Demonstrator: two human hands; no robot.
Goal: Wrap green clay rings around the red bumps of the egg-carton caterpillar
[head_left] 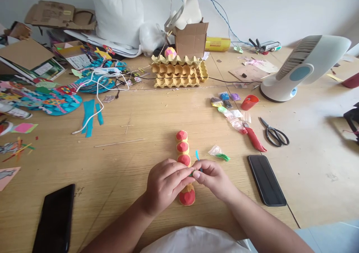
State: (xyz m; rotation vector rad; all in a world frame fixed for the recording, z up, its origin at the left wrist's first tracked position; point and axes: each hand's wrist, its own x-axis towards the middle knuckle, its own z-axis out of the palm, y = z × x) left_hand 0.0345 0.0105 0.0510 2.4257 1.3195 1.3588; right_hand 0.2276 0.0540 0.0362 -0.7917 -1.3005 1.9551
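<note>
My left hand [168, 180] and my right hand [213, 176] meet over an egg-carton strip [183, 153], fingertips pressed together. Between them shows a small green piece of modelling clay [192, 173], mostly covered by the fingers. A thin blue strip or tool [197, 155] sticks up past my right fingers; whether it is held there I cannot tell. The strip's yellowish cups are topped with red clay [187, 197], and its middle is hidden under my hands. To the right of them lies a small clear bag [215, 150] with green clay [223, 157] at its mouth.
On the right are scissors [273, 132], a red-handled knife [255, 139], a phone [266, 180], a red cup [249, 102] and a white fan [300, 68]. Egg cartons [178, 71] stand at the back. Another phone [54, 219] and a white cable [97, 96] lie left.
</note>
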